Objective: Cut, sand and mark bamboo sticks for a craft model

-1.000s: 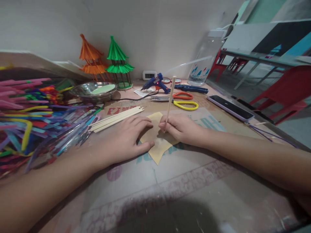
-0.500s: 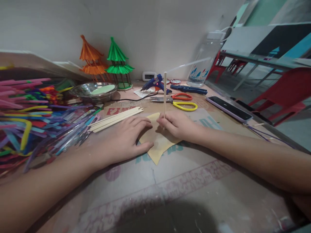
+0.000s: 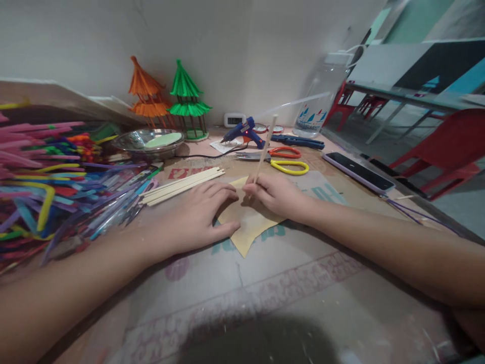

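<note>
A yellow piece of paper with a pointed near corner lies on the cardboard-covered table. Across its left side rests my left hand, palm down, with thumb and fingers spread. My right hand pinches a thin wooden stick near its lower end over the paper. The stick leans to the right at the top, and its lower tip is mostly hidden by my fingers. A bundle of pale wooden sticks lies just beyond my left hand.
Pipe cleaners pile up at the left beside a metal bowl. Behind stand orange and green pagoda models. Scissors, a glue gun, pliers, a bottle and a phone lie or stand beyond and right.
The stick in my right hand has gone from upright to tilted, its top swinging right. My left hand keeps its place on the paper.
</note>
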Motion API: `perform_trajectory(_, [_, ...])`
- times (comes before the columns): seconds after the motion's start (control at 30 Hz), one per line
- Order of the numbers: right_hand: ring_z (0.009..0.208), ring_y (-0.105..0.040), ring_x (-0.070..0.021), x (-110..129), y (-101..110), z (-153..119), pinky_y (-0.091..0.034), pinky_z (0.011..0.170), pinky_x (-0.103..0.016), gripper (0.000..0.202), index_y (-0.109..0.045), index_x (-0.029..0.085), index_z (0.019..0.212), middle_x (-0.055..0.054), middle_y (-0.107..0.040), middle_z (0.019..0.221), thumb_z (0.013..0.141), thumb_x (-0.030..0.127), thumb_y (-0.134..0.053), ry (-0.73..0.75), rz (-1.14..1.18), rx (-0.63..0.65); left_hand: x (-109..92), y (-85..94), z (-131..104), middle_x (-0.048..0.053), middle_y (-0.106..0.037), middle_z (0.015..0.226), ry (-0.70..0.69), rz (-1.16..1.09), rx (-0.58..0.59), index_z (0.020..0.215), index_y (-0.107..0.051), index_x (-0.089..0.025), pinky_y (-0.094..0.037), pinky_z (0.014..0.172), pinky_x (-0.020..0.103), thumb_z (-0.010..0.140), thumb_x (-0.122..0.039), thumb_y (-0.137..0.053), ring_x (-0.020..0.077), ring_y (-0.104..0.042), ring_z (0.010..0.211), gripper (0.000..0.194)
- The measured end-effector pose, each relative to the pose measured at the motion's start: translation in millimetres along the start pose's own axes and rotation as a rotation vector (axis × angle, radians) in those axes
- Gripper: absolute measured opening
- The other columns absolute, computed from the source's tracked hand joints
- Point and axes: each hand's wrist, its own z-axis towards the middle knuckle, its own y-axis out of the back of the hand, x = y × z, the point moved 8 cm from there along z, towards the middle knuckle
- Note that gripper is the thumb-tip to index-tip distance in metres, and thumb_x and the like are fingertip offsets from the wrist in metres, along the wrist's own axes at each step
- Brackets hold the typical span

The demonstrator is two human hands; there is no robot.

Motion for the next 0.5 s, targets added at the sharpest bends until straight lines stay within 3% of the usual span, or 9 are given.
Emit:
perform_trajectory(0.2, [0.046,-0.049,-0.0107,-34.6,7.7,4.9,-0.038,0.049,-0.021,0.026,-0.050,0.021,0.078,0.003,-0.060,0.054,0.091,0.042,-0.058,-0.239,0.848,-0.063,3.8,-2.1,-3.3,0.009,-0.059,0.138,0.010,-0.009,-0.033,0.127,-0.059,-0.024,-0.038,0.112,0.047,0.089,-0.055,-0.058,0.0323,-0.050,0.132,0.049])
perform_trajectory(0.33, [0.044,-0.047,-0.0096,-41.0,7.3,6.0,-0.036,0.045,-0.020,0.029,-0.051,0.020,0.076,0.002,-0.059,0.051,0.093,0.042,-0.056,-0.312,0.971,-0.057,5.8,-3.8,-4.2,0.009,-0.060,0.137,0.008,-0.008,-0.047,0.127,-0.059,-0.025,-0.039,0.110,0.047,0.090,-0.056,-0.057,0.0323,-0.050,0.131,0.049])
perform_trajectory(0.5, [0.044,-0.047,-0.0088,-41.2,5.2,7.1,-0.036,0.045,-0.018,0.031,-0.054,0.019,0.078,0.003,-0.061,0.051,0.089,0.046,-0.065,-0.277,0.980,-0.029,5.2,-3.6,-3.7,0.009,-0.060,0.137,0.011,-0.013,-0.036,0.127,-0.059,-0.024,-0.040,0.110,0.048,0.090,-0.056,-0.057,0.0322,-0.051,0.130,0.049])
